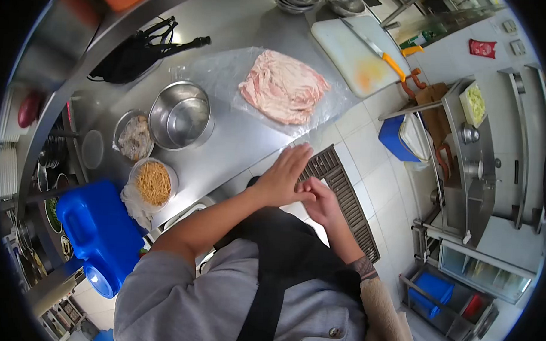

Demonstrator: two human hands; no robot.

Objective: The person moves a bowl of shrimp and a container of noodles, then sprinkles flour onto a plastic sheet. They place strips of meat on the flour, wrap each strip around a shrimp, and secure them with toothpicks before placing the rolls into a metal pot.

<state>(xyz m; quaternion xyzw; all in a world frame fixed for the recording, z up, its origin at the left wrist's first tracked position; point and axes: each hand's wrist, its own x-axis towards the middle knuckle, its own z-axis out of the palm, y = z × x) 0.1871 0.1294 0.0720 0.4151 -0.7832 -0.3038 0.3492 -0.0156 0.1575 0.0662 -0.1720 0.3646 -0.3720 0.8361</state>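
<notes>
My left hand [283,175] is stretched out over the floor just off the counter's edge, fingers extended, with nothing seen in it. Against its thumb side, my right hand [320,200] has its fingers curled; whether anything is inside them is hidden. Beyond both hands, a pale pink slab of raw meat [283,86] lies on a clear plastic sheet [219,69] on the steel counter [226,142]. Neither hand touches the meat.
Left on the counter are a steel pot [182,115], a bowl of bagged food [134,137] and a tub of thin yellow sticks [153,183]. An orange-handled knife [373,46] lies on a white cutting board [343,44]. A blue jug [97,224] stands left; a floor grate [344,200] runs right.
</notes>
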